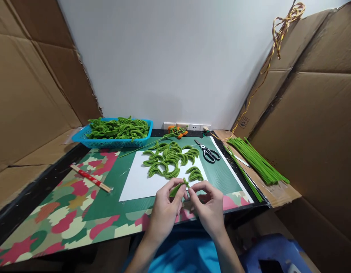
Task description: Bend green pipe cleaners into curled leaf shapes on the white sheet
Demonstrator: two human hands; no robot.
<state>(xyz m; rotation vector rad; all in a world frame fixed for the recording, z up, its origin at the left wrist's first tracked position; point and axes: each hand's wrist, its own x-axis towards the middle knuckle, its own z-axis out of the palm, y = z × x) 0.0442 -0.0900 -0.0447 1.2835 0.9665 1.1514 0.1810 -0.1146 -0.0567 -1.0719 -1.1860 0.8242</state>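
Close to the table's front edge, my left hand (167, 206) pinches a green pipe cleaner (175, 189) that is bent and twisted at its upper end. My right hand (209, 208) has thumb and forefinger closed at the twisted end of the same piece. Part of it is hidden behind the fingers. Just beyond my hands, a small group of curved green pipe cleaner pieces (195, 174) lies on a white sheet (135, 185). A larger pile of such bent pieces (166, 153) spreads over the sheet farther back.
A blue basket (115, 143) heaped with green pieces stands at the back left. Black-handled scissors (209, 153), straight green pipe cleaners (259, 161) and cardboard walls (312, 113) are on the right. Wrapped chopsticks (91, 177) lie left; an orange-flowered stem (175, 132) lies behind.
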